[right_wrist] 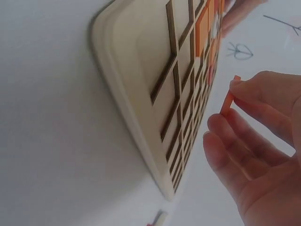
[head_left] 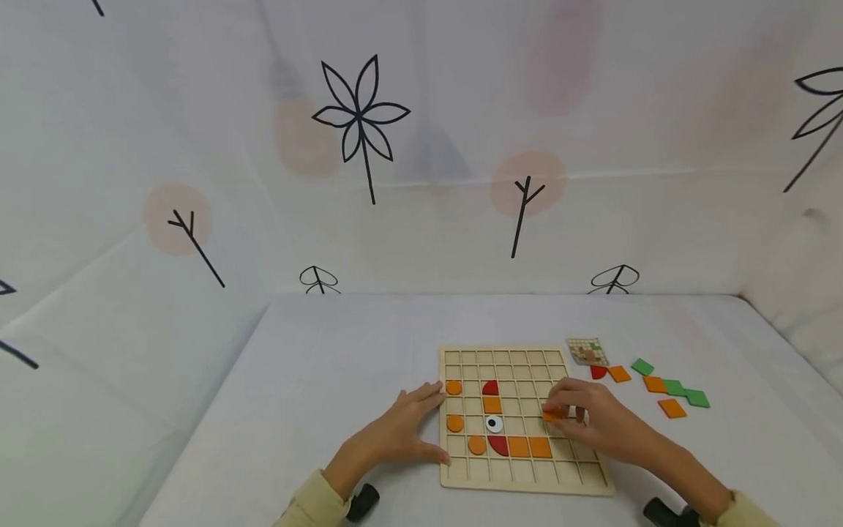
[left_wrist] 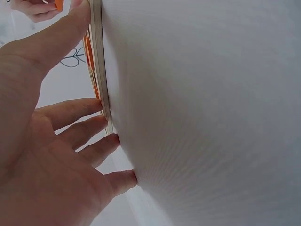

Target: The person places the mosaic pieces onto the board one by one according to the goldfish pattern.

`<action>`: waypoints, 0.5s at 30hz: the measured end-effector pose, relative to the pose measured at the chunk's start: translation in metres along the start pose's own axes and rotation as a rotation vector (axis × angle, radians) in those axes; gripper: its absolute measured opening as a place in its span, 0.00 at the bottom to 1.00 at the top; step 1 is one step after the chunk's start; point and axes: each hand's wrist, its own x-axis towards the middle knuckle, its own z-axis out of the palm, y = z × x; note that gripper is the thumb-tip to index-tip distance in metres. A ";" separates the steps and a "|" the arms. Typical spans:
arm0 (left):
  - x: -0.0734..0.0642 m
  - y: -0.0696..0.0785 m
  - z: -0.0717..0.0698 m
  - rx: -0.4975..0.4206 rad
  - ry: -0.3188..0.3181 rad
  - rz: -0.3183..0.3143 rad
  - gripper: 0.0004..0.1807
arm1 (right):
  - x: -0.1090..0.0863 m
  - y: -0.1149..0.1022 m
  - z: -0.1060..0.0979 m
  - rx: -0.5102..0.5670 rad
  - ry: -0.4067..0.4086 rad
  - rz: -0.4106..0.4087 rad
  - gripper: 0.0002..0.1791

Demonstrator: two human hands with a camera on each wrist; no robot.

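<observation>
A wooden grid board (head_left: 527,483) lies on the white table, with orange circles, orange squares, red quarter-round tiles and an eye tile set in its cells. My left hand (head_left: 405,428) rests at the board's left edge, fingers spread; in the left wrist view its fingertips (left_wrist: 101,121) touch the board's side. Over the right part of the board, my right hand (head_left: 596,417) pinches an orange square tile (right_wrist: 229,98) between thumb and fingers. The right wrist view shows that tile edge-on, held above the grid. Two orange squares (head_left: 529,447) sit side by side in a lower row.
Right of the board lie loose tiles: a red one (head_left: 598,372), several orange squares (head_left: 672,408) and several green pieces (head_left: 697,398). A small printed pattern card (head_left: 588,352) lies by the board's far right corner. A white patterned cloth (head_left: 428,241) hangs behind the table.
</observation>
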 end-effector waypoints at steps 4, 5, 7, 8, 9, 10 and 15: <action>0.000 0.000 0.000 -0.006 0.001 -0.006 0.53 | 0.007 -0.004 0.007 0.046 -0.027 -0.029 0.06; 0.000 0.000 -0.001 -0.007 0.001 -0.008 0.53 | 0.009 -0.004 0.009 0.049 -0.031 -0.032 0.06; 0.000 0.000 -0.001 -0.007 0.002 -0.008 0.53 | 0.011 -0.006 0.013 0.049 -0.034 -0.039 0.06; 0.000 0.000 -0.001 -0.003 0.001 -0.009 0.53 | 0.012 -0.007 0.015 0.043 -0.035 -0.044 0.06; 0.000 0.000 -0.001 -0.002 0.001 -0.012 0.53 | 0.013 -0.008 0.016 0.039 -0.037 -0.045 0.06; 0.000 0.000 -0.001 0.003 0.001 -0.013 0.53 | 0.015 -0.008 0.018 0.036 -0.037 -0.045 0.06; 0.000 0.001 -0.002 0.011 0.001 -0.019 0.53 | 0.020 -0.011 0.026 0.039 -0.057 -0.044 0.10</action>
